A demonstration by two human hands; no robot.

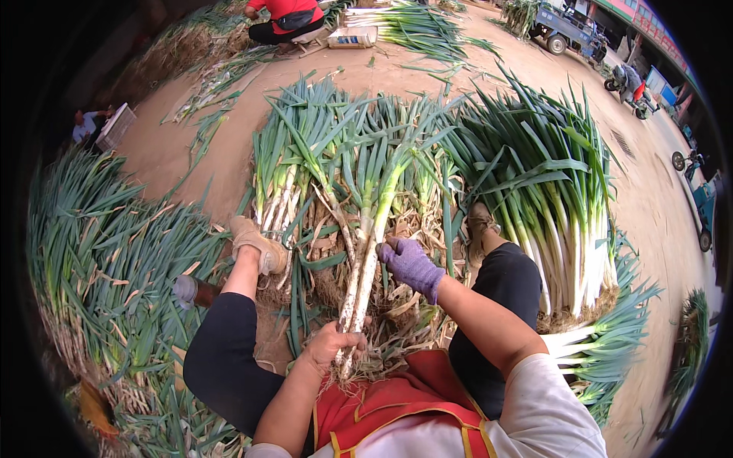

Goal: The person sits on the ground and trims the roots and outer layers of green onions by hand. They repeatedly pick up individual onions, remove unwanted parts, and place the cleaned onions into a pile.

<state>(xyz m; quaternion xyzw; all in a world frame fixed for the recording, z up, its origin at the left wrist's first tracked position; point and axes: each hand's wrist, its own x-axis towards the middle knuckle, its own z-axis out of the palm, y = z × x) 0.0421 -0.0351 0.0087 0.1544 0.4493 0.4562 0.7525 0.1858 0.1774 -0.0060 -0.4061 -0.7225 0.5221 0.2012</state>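
Bare, my left hand [334, 345] grips the root ends of a pair of large green onions [362, 280] above my lap. Their dirt-specked white stalks slant up and away to green leaves. A purple knitted glove covers my right hand [411, 264], whose curled fingers meet the right side of the stalks about midway. Whether they pinch an outer leaf is hidden. Beyond, between my feet, more unpeeled green onions [280, 194] lie among dry brown husks [409, 229]. By my right knee leans a bundle of clean white-stalked green onions [564, 246], roots towards me.
A large heap of green onions [126, 257] spreads on the left, with a capped bottle [194, 291] beside my left leg. Ahead, a person in red [289, 17] sits near a white box [353, 38] and another onion pile [406, 28]. A cargo tricycle [564, 28] stands far right.
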